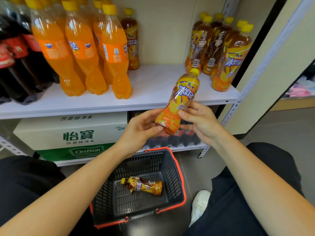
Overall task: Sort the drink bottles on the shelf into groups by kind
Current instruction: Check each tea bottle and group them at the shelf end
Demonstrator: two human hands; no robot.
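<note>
**Iced tea bottle held in both hands at shelf edge**

Held iced tea bottle (179, 101) gripped at lower half by both hands, cap tilted up and right, in front of white shelf (153, 86) edge. Left hand (143, 128) cupped under base, thumb on the label. Right hand (199, 120) wrapped round the right side, fingers closed on the bottle.

On shelf, left to right: cola bottles (15, 62) at far left, orange soda bottles (81, 51) upright just beside them, lone iced tea bottle (131, 40) behind the orange ones near the back wall, bare gap, then iced tea group (219, 48) upright at right end.

Below: black basket (172, 176) with red rim on floor between the knees, one iced tea bottle in basket (143, 185) lying on its side. Water carton (76, 133) on lower shelf, left; dark bottles beside it, partly hidden.
</note>
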